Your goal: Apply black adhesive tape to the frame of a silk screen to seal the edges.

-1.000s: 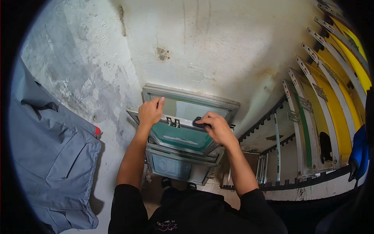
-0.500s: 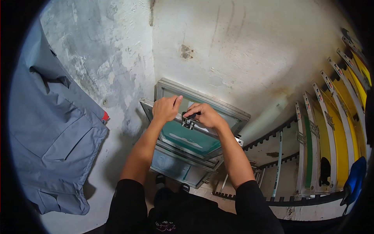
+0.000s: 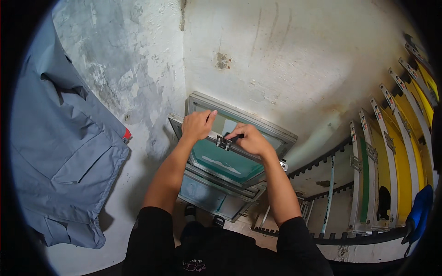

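A metal-edged frame with a green mesh (image 3: 223, 162) tilts in front of me. My left hand (image 3: 197, 126) is closed over its upper rim (image 3: 176, 121), with the thumb lying along the top. Fixed on the middle of that rim is a small metal clamp (image 3: 223, 143) with a black part on top. My right hand (image 3: 252, 140) is closed around the black part of the clamp, its index finger bent onto it. The palm side of this hand is hidden.
Behind, another metal frame (image 3: 244, 109) leans near the wall corner. More frames (image 3: 198, 189) stand lower, by my feet. On the right, a black toothed rack (image 3: 338, 238) holds several yellow frames (image 3: 405, 184). A blue cloth item (image 3: 420, 209) hangs there. A grey jacket (image 3: 73, 147) hangs at left.
My right index finger has shifted on the clamp, and the right hand has moved slightly right and down. My left hand keeps its hold on the rim. The whole view has shifted a little.
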`<state>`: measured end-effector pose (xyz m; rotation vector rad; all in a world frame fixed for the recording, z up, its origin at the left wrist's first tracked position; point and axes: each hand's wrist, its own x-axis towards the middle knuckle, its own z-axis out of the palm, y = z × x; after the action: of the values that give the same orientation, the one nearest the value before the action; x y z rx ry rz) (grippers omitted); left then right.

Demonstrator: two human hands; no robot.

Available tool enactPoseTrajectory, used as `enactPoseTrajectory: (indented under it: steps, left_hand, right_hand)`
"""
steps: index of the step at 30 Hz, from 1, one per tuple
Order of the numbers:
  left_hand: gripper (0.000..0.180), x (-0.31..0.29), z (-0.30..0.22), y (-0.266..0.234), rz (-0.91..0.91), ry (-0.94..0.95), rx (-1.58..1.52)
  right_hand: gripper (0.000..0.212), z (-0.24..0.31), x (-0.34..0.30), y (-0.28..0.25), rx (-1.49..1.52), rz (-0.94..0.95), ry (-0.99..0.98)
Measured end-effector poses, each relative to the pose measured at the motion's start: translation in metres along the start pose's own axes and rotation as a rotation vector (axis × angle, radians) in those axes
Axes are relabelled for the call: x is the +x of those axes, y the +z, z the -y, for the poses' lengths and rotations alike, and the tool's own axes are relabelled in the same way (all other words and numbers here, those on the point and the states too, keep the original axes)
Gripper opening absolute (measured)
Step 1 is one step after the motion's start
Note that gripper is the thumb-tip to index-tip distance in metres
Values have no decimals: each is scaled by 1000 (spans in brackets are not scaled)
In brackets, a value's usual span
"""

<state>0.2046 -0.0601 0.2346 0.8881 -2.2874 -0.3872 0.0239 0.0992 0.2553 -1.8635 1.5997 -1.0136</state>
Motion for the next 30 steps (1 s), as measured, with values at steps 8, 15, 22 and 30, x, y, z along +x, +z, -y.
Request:
enactPoseTrajectory:
  steps: [8, 15, 22, 30]
  left_hand:
    - [48, -1, 2, 2, 7, -1, 14]
    - [50, 5, -1, 4, 10, 9, 21]
    - [55, 4, 2, 0, 41, 0, -17]
    - [53, 9, 5, -2, 113, 20, -41]
  right_hand:
    - [37, 29, -56, -18, -102, -187, 122]
    - [22, 28, -26, 25, 144, -338, 127]
    - [28, 19, -2, 44, -55, -329, 217]
    - [30, 24, -9, 43, 307, -821, 248]
